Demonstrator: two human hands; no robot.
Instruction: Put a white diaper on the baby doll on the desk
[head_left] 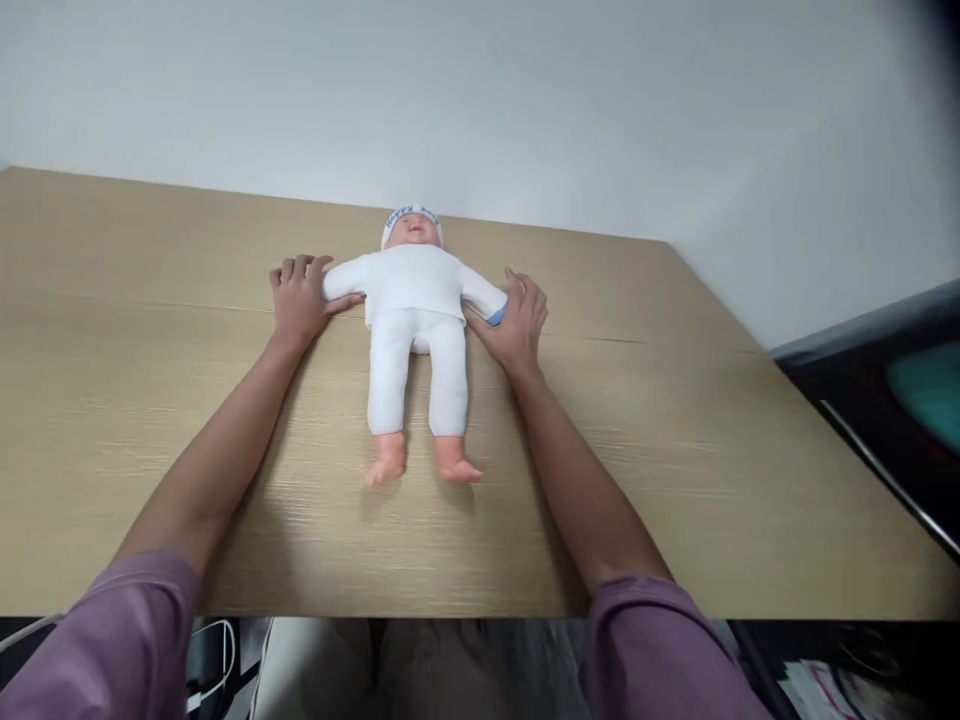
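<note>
Curling around the ends of a baby doll's outstretched arms, both my hands are holding on with fingers partly bent rather than fully closed; how hard they are pressing, I cannot tell. My left hand (300,295) is keeping its fingers bent above one white sleeve end, its thumb reaching beneath toward the doll's side. My right hand (521,320) is wrapping the other sleeve end near a blue cuff patch (496,316), its thumb slanting inward beside the doll's hip. Both my bare forearms (240,450) are stretching forward and converging from short purple fabric sleeves (660,640) near the table's front edge. The soft-bodied baby doll in white clothes (416,285) is lying on its back on a pale, wood-grained table (675,450), between my hands and toward the far edge. Its long axis is running nearly straight away from me: the head, wearing a white cap with blue lettering (412,212), is pointing toward the pale wall (450,100), while the pink feet (386,460) are pointing back my way, toes splaying outward. Its arms are spreading sideways, sloping slightly toward me.
</note>
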